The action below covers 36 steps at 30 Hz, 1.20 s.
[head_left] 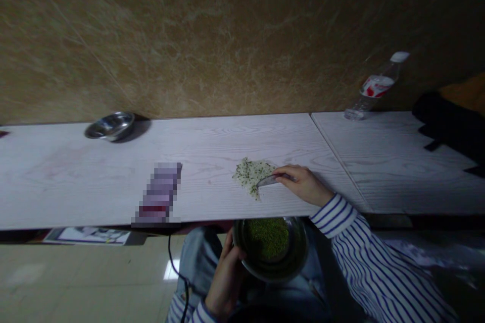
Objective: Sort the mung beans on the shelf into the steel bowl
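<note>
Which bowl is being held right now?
The bowl with green grains, gripped in the left hand; the other bowl, untouched, sits on the table by the wall.

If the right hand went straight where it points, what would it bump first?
Most likely the flat pile of small white and green grains; the slim grey utensil in the right hand seems to reach its edge, though depth is unclear.

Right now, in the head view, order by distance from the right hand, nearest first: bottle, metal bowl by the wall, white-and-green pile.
1. White-and-green pile: just left of the right hand.
2. Bottle: to the right, by the wall.
3. Metal bowl: far left, also by the wall.
</note>
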Tool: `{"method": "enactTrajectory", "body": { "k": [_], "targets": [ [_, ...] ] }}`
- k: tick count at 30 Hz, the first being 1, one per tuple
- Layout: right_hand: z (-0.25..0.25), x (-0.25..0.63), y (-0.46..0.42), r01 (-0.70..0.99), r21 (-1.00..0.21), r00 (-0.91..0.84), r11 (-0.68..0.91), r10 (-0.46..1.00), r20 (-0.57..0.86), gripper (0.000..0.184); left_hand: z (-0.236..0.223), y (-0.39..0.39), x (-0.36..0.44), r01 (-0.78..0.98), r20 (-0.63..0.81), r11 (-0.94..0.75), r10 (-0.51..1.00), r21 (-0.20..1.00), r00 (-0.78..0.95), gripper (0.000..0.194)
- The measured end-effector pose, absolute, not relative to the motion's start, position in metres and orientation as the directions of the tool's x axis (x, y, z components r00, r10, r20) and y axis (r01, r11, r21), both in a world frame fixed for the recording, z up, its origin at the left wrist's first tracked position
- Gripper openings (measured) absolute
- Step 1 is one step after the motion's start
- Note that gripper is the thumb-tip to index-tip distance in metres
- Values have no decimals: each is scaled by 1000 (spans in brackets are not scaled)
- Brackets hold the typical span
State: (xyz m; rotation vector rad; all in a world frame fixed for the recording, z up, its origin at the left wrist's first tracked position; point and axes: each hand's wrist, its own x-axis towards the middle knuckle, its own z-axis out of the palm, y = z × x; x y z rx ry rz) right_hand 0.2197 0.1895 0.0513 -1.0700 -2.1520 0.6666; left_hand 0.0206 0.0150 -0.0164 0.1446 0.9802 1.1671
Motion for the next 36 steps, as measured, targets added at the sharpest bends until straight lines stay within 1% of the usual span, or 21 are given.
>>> {"method": "enactTrajectory", "body": {
  "k": [7,10,15,19,22,24,27,30,32,36],
  "targets": [
    [53,223,177,474,-711,-418,520,843,338,18,-14,17,21,-681,-585,449,810,579,36,62],
    [56,219,164,471,-708,-462,526,831,309,19,-11,17,21,-682,-596,459,802,569,43,60],
    [54,209,156,488,-647,-525,586,789,319,19,-8,17,21,-678,-586,450,809,581,34,58],
    [50,204,164,532,-598,-509,599,791,340,19,-5,18,20,-661,-604,474,796,582,38,58],
    [49,203,172,558,-584,-483,589,803,349,19,-3,18,20,-662,-627,478,779,578,15,60],
    [50,202,177,566,-591,-464,575,815,348,19,-4,18,20,-654,-632,485,775,580,14,60],
    [54,202,181,567,-600,-449,564,822,350,19,-8,17,20,-664,-602,467,798,585,30,58],
    [59,206,176,546,-629,-438,553,829,349,19,-11,16,18,-692,-579,443,814,570,44,61],
    [61,210,168,522,-647,-449,555,824,345,19,-11,16,17,-685,-579,447,814,575,45,62],
    [61,217,150,518,-640,-500,567,808,311,18,-9,17,17,-652,-597,477,801,590,45,60]
  ]
}}
